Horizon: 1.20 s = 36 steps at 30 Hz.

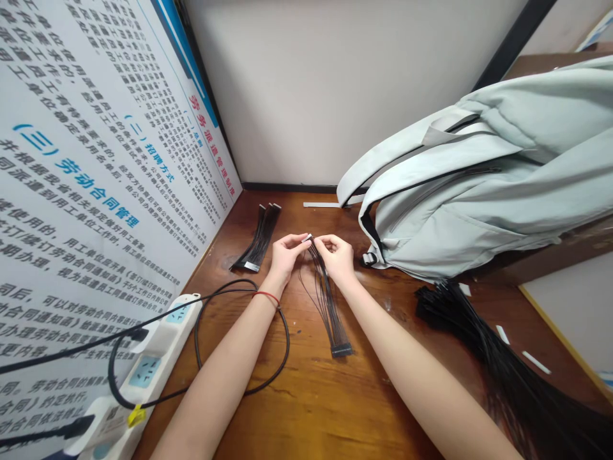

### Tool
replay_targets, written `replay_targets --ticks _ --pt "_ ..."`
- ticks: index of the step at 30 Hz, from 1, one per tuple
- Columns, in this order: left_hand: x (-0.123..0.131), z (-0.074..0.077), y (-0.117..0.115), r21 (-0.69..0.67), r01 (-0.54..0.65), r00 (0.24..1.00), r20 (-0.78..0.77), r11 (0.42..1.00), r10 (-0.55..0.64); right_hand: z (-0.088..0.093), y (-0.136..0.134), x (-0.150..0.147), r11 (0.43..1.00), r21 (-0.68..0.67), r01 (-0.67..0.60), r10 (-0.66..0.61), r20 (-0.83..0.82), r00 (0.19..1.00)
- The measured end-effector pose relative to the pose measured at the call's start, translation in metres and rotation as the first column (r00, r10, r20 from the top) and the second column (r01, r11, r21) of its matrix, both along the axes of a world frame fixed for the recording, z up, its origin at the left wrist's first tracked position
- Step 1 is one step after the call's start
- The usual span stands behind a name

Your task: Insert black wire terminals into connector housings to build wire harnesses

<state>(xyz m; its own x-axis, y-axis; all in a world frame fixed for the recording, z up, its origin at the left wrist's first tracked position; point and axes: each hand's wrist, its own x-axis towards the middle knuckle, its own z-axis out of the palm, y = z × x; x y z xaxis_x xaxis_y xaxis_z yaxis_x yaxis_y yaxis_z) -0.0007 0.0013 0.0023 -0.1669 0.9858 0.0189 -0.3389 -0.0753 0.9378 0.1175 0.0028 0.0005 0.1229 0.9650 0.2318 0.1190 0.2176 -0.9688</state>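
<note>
Between my two hands, near the middle of the wooden table, is a black wire harness [325, 291]. Its thin wires fan out toward me and end in a wide black connector [341, 350] lying on the tabletop. My left hand [287, 254] pinches the small light-coloured connector [309, 237] at the far end. The fingers of my right hand [336, 255] are closed on the wires right beside that end. Exactly how the fingertips meet there is partly hidden. To the left of my left hand lies a bundle of similar harnesses [258, 239] with a white label.
A black cable [287, 345] loops under my left forearm to a white power strip [158, 358]. A pale green backpack [469, 185] rests at the right. Below it lie a large bunch of black wires [498, 364] and white strips [536, 362]. A printed board [96, 191] stands at the left.
</note>
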Motion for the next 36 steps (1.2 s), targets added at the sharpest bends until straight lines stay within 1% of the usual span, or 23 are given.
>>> replay_targets --ticks 7,15,20,27,36 --pt "0.0011 -0.0007 -0.0005 0.011 -0.008 1.0 -0.014 1.0 0.009 -0.0017 0.0005 -0.0001 1.0 0.029 -0.006 0.006 0.005 1.0" --pt "0.0 -0.0011 0.0002 0.01 -0.006 1.0 -0.017 1.0 0.006 -0.0022 0.002 -0.0004 0.997 0.031 -0.068 0.069 -0.025 0.997" --pt "-0.0006 0.0001 -0.0006 0.002 0.016 1.0 -0.012 1.0 -0.016 -0.0037 0.0036 0.0003 0.995 0.036 -0.097 0.097 -0.005 0.995" --pt "-0.0005 0.0012 -0.0012 -0.008 0.064 0.997 -0.044 0.998 -0.065 -0.0023 0.0015 0.0009 0.997 0.039 -0.073 0.072 0.006 0.997" --pt "-0.0001 -0.0006 -0.0019 0.016 0.071 0.994 -0.086 0.997 -0.07 -0.0009 0.0001 0.0014 0.997 0.042 -0.059 0.058 0.022 0.998"
